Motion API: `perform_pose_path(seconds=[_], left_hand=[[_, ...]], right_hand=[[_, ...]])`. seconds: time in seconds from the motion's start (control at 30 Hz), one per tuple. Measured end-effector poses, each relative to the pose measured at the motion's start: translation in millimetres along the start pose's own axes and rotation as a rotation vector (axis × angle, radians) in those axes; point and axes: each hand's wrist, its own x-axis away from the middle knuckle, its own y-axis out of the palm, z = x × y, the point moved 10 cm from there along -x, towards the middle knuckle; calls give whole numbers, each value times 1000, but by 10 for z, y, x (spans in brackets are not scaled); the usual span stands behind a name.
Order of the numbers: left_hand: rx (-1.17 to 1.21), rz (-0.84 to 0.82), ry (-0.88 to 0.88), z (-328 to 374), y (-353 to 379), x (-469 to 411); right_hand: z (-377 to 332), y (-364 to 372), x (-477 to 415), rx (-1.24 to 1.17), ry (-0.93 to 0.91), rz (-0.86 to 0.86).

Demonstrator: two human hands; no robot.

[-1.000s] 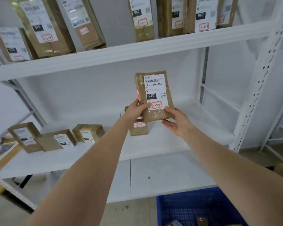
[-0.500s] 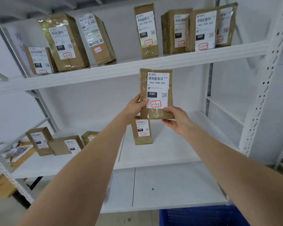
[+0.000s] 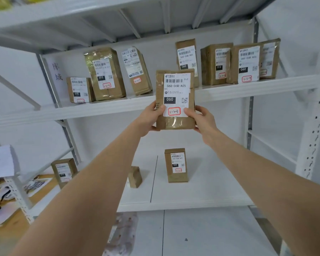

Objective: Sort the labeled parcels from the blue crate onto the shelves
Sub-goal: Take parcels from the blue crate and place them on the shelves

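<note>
Right now both hands are holding a brown parcel [image 3: 175,124] upright in the air, in front of the upper shelf [image 3: 118,106], with its lower part hanging below that shelf's front edge. The left hand [image 3: 151,119] is gripping the lower left edge, its thumb lying on the front beside the label's bottom corner. The right hand [image 3: 203,120] is gripping the lower right edge in the same way. Each grip is closed on the parcel. Its white label is facing the camera, showing 060-06B-A05, a black box reading 060, a QR code and a red-outlined handwritten sticker between the two thumbs.

Behind it, seven labeled parcels are standing along the upper shelf. At the left, a small 010 parcel [image 3: 79,89] is standing just beside a taller 010 parcel [image 3: 104,73], and next to that a tilted parcel [image 3: 136,70] is leaning back. To the right, a 060 parcel [image 3: 186,52] is showing partly above the held one, followed by a group of three [image 3: 246,63] standing close together, their labels overlapping in the view.

Below, on the lower shelf [image 3: 201,191], a standing parcel [image 3: 175,165] is facing forward under the hands. A small box [image 3: 135,177] is sitting to its left, partly hidden by the left forearm, and another parcel [image 3: 64,171] is standing well apart at the far left.
</note>
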Motion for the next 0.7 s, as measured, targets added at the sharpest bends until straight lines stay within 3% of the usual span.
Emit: perform_pose_path(seconds=[0.37, 0.7], left_hand=[[4, 83, 193, 24, -1609, 56], [30, 90, 220, -18, -2695, 53]], right_hand=[[-43, 1506, 130, 18, -78, 95], [-163, 2498, 200, 74, -123, 146]])
